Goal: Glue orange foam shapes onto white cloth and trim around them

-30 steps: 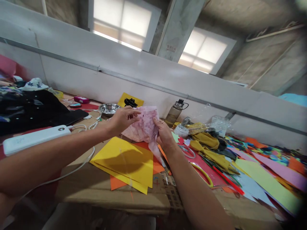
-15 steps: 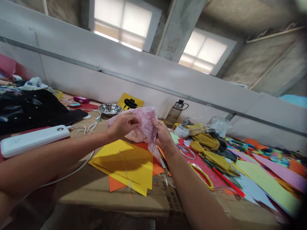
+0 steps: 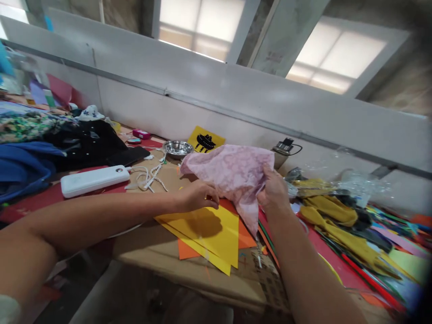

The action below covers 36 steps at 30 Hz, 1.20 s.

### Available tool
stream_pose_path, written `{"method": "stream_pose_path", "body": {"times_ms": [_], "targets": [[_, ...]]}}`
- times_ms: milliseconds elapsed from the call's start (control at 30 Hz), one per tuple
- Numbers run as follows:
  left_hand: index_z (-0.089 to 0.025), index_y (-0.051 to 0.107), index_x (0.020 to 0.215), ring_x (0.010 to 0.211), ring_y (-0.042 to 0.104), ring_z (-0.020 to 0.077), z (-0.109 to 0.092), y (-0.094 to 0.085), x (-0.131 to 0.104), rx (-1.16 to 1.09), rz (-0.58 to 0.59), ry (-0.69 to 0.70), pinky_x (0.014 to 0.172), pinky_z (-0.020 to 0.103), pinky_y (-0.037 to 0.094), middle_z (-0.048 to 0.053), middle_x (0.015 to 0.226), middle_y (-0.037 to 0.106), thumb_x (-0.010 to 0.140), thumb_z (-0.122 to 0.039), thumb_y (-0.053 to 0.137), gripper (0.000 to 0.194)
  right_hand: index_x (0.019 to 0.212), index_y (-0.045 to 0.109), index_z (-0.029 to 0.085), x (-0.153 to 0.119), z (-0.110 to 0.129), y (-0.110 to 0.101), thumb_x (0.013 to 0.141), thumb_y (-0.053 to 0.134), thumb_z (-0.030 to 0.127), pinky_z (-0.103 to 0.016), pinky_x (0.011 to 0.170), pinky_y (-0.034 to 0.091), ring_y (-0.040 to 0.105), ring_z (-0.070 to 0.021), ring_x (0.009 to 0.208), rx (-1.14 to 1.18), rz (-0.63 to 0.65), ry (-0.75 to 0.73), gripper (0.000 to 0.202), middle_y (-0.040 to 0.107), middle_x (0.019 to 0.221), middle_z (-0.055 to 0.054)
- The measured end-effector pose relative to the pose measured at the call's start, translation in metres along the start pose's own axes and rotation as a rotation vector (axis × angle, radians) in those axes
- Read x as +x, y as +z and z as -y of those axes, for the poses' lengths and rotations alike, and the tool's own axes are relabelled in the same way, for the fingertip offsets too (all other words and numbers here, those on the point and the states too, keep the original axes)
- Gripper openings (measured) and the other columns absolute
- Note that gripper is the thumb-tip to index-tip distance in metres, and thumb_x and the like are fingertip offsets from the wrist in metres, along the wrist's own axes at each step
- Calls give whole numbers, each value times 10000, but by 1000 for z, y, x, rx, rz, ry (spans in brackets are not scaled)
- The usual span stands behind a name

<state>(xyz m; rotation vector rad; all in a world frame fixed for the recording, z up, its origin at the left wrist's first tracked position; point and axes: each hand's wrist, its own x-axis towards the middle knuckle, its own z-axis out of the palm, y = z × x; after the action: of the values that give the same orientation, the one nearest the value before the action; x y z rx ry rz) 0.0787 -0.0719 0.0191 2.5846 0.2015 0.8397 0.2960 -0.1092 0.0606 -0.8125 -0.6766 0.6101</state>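
Note:
A pink mottled cloth hangs spread over the worktop, one corner drooping in a point. At its right edge, my right hand grips it between thumb and fingers. Just below the cloth's lower left edge is my left hand, its fingers curled in a pinch; anything held there is too small to make out. Under the left hand lie yellow sheets on top of orange paper, all resting on a cardboard surface.
Behind stand a metal bowl, a yellow card with a black cut-out and a bottle. On the left are a white power bank with its cable and dark cloth. Mustard cloth and colored paper fill the right.
My left hand has come down off the cloth, toward the yellow sheets. The cloth now hangs wider and flatter from my right hand. The view has swung to the left.

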Motion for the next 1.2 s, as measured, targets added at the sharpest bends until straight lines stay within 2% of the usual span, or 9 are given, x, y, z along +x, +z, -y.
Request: {"method": "stream_pose_path", "body": {"times_ms": [100, 233, 400, 633, 867, 967, 1000, 1067, 1200], "targets": [[-138, 713, 669, 635, 591, 99, 2, 1, 0, -75, -61, -89, 592, 189, 412, 12, 695, 663, 678, -125, 788, 77, 779, 628, 158, -5, 7, 5, 712, 691, 196, -219, 623, 577, 659, -92, 576, 18, -65, -25, 99, 682, 633, 48], [-127, 633, 568, 605, 555, 96, 0, 3, 1, -104, -99, -180, 551, 192, 377, 1, 659, 635, 580, -193, 860, 237, 761, 646, 155, -15, 5, 11, 683, 708, 251, -239, 610, 574, 648, -101, 568, -40, 19, -59, 139, 712, 700, 23], [-130, 663, 648, 593, 548, 96, -7, 3, 1, -201, -15, -243, 562, 199, 374, -19, 628, 620, 709, -266, 786, 194, 734, 642, 158, -20, -2, 12, 668, 732, 319, -250, 575, 563, 639, -111, 554, -98, 66, -47, 196, 710, 690, 11], [-144, 652, 689, 704, 592, 116, -20, 1, 3, -92, 46, -114, 659, 213, 404, 21, 740, 672, 902, -283, 576, 265, 753, 620, 166, -15, 5, 11, 643, 765, 316, -247, 599, 570, 634, -103, 557, -70, -31, -93, 235, 679, 650, 40], [-156, 448, 512, 542, 421, 82, -30, -31, 13, -9, -286, -88, 554, 224, 333, -35, 536, 450, 905, -375, 552, 462, 765, 613, 168, -9, 8, 7, 719, 688, 319, -268, 636, 579, 642, -106, 597, -96, -77, -223, 175, 671, 679, 36], [-157, 604, 750, 697, 516, 102, -22, -51, 18, -1, -419, -130, 651, 225, 398, -1, 772, 609, 787, -179, 673, 81, 779, 620, 164, -11, 9, 7, 708, 699, 318, -271, 636, 579, 649, -111, 613, -91, -56, -195, 188, 675, 692, 31], [-157, 625, 811, 732, 534, 107, -19, -54, 17, -5, -439, -155, 672, 227, 408, 8, 826, 630, 751, -134, 686, 88, 792, 621, 163, -11, 9, 8, 698, 713, 316, -272, 642, 580, 653, -114, 621, -83, -54, -179, 202, 674, 691, 31], [-146, 636, 768, 700, 539, 105, -10, -54, 12, -49, -421, -234, 648, 223, 402, 7, 767, 637, 770, -155, 666, 31, 813, 624, 161, -12, 9, 9, 682, 732, 301, -268, 651, 581, 656, -114, 628, -63, -59, -151, 220, 676, 693, 34], [-129, 642, 640, 541, 494, 95, 5, -32, -5, -156, -209, -402, 537, 222, 337, -6, 565, 582, 864, -344, 586, 316, 820, 633, 158, -11, 13, 8, 712, 687, 238, -252, 641, 571, 646, -107, 628, -34, -90, -129, 145, 687, 725, 24]]}}
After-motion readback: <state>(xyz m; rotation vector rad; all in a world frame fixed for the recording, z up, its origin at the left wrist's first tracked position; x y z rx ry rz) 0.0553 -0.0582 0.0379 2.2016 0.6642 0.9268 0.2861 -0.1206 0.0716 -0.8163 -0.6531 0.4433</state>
